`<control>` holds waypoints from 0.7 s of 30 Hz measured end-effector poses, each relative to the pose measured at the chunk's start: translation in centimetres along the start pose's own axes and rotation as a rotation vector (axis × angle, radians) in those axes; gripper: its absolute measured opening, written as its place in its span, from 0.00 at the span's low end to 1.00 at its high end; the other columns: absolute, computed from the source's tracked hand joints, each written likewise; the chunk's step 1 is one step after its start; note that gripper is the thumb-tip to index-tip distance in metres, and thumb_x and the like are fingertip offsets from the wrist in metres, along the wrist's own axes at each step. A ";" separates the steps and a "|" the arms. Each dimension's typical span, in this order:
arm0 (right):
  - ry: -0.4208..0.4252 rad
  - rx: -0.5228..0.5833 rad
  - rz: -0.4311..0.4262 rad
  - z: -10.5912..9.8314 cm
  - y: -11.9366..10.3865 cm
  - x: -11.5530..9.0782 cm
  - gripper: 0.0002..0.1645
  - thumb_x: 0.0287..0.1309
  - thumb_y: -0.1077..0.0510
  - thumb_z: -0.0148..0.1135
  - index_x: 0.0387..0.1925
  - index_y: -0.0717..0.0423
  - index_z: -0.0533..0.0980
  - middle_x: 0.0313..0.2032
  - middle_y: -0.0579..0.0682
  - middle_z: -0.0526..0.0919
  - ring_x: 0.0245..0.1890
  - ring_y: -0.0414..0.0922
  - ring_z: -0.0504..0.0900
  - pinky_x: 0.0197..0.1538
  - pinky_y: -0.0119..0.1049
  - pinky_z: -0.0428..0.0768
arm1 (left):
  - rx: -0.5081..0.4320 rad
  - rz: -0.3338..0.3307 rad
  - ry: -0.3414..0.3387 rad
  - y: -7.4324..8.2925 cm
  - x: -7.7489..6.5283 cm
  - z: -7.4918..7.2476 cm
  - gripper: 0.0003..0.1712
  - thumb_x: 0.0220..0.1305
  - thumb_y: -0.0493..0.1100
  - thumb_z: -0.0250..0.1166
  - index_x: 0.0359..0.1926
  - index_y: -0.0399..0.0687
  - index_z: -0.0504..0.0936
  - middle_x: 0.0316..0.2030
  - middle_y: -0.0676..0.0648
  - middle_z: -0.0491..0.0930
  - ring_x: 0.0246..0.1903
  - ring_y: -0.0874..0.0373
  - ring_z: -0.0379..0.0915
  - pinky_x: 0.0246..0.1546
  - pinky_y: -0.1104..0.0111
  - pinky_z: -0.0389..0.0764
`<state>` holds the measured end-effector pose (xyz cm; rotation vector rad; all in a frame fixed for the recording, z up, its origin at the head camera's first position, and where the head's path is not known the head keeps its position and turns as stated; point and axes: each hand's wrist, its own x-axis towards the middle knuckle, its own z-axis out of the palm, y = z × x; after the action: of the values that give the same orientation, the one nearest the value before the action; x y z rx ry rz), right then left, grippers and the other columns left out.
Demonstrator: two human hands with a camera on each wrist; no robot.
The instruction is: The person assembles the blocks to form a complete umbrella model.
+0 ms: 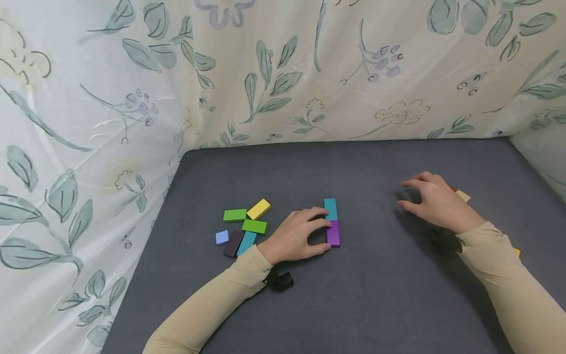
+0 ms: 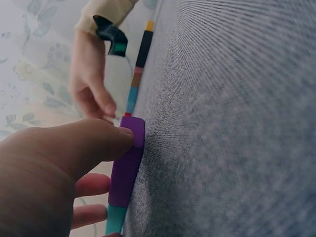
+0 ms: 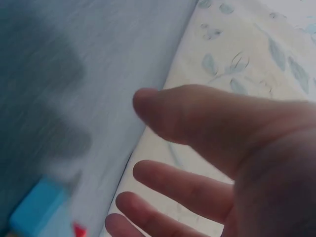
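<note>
In the head view, a teal block (image 1: 330,209) and a purple block (image 1: 333,233) lie end to end. My left hand (image 1: 294,236) is at their left side, with fingertips touching them. From the left wrist, its thumb (image 2: 121,138) rests against the near end of the purple block (image 2: 126,173), and the fingers touch along the side. On the right, my right hand (image 1: 435,201) is raised above the table, thumb and fingers apart, holding nothing. A pale wooden block (image 1: 463,195) shows partly behind it; a blue block (image 3: 39,207) appears blurred in the right wrist view.
Left of my left hand lie several loose blocks: green (image 1: 235,215), yellow (image 1: 259,209), dark brown (image 1: 233,244) and a small light blue one (image 1: 222,238). A yellow block (image 1: 516,252) peeks out beside the right sleeve. Patterned curtains (image 1: 274,73) border the grey table (image 1: 376,295).
</note>
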<state>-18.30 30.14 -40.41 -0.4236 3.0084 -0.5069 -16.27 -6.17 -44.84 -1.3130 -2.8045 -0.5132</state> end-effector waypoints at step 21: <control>0.056 -0.037 -0.014 0.6 4.5 -3.2 0.34 0.61 0.55 0.74 0.59 0.77 0.76 0.57 0.78 0.74 0.57 0.72 0.67 0.59 0.70 0.66 | -0.026 0.053 0.025 0.0 -0.4 0.2 0.26 0.65 0.60 0.72 0.60 0.56 0.84 0.68 0.49 0.73 0.68 0.55 0.71 0.68 0.54 0.73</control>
<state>-16.33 34.94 -42.42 -0.4410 3.0751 -0.4730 -15.94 -6.38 -45.10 -1.3720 -2.7438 -0.5628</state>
